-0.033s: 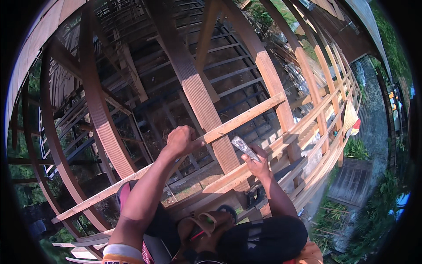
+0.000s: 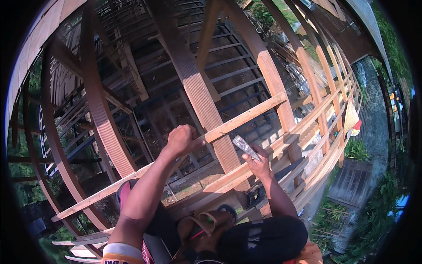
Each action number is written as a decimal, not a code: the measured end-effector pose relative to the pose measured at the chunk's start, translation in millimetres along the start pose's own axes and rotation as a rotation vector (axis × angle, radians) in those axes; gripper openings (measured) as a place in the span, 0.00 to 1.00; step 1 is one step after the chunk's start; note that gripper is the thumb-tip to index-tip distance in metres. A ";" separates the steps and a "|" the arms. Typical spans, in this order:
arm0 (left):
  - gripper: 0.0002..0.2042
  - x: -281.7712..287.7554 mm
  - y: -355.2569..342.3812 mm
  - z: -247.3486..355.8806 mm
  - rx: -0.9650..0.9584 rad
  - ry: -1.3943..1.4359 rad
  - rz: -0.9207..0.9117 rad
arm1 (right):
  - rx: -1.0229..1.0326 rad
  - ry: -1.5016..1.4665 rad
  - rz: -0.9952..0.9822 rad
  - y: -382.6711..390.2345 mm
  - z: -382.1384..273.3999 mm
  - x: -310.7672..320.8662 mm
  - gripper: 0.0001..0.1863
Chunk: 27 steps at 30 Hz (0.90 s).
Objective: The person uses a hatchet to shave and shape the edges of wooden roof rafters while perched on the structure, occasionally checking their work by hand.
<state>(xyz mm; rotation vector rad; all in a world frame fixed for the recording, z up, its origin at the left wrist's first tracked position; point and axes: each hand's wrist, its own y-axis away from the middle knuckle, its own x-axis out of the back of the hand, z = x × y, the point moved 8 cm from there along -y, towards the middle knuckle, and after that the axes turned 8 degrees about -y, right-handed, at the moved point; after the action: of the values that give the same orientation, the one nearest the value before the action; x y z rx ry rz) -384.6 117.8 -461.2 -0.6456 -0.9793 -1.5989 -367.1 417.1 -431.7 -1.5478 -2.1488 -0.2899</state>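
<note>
My left hand (image 2: 181, 140) is closed on a narrow light-wood batten (image 2: 246, 118), its thumb along the edge. The batten slants across several sloping rafters, and its upper right end lies on another rafter (image 2: 274, 75). Right of it, my right hand (image 2: 258, 163) is wrapped round a worn grey metal tool (image 2: 244, 146) with a broad, flat end pointing up and left. The tool's lower part is hidden by my fingers, so its exact kind is unclear. Between my hands runs a wide brown rafter (image 2: 198, 90), passing under the batten.
More light battens (image 2: 303, 123) run along the right, across the rafters. Below the open frame lie dark beams and ground. My sandalled feet (image 2: 209, 222) are at the bottom centre. A pale cloth bag (image 2: 351, 118) hangs at the right edge, above a path and plants.
</note>
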 end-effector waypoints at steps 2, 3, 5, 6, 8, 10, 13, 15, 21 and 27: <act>0.17 2.9 0.3 1.3 0.000 0.011 -0.006 | -0.043 -0.007 -0.025 -3.8 3.3 -2.3 0.21; 0.18 5.4 0.6 3.5 0.000 0.033 -0.009 | -0.085 0.023 -0.059 -9.1 6.4 -2.7 0.24; 0.18 7.2 3.1 3.1 0.062 0.006 -0.101 | -0.048 0.008 -0.027 -14.6 -7.6 1.3 0.24; 0.18 4.6 4.6 -0.7 0.090 -0.008 -0.145 | 0.037 -0.022 0.015 -15.2 -25.2 6.0 0.23; 0.18 3.6 4.4 -2.6 0.040 0.012 -0.051 | 0.322 -0.211 0.053 -15.8 -62.0 21.9 0.20; 0.18 1.9 1.3 -2.0 0.046 0.001 -0.070 | 0.528 -0.515 0.103 -14.8 -91.1 31.0 0.33; 0.18 0.3 0.0 -3.1 0.061 -0.009 -0.093 | 0.527 -0.362 0.067 -15.6 -72.1 19.6 0.29; 0.18 -0.9 -2.4 -3.0 0.062 -0.010 -0.096 | 0.207 0.007 -0.031 -23.4 -18.9 -5.4 0.20; 0.18 -1.6 4.4 -6.8 0.086 -0.016 -0.106 | 0.418 -0.275 -0.027 -38.5 -65.5 3.0 0.23; 0.19 2.5 0.6 2.9 0.062 -0.035 -0.076 | 0.349 -0.107 -0.139 -54.3 -27.2 19.1 0.20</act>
<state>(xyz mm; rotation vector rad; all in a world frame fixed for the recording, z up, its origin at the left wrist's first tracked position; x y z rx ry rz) -384.9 119.0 -457.5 -0.6016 -1.0858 -1.6217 -415.8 402.7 -393.3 -1.2441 -2.2480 0.1226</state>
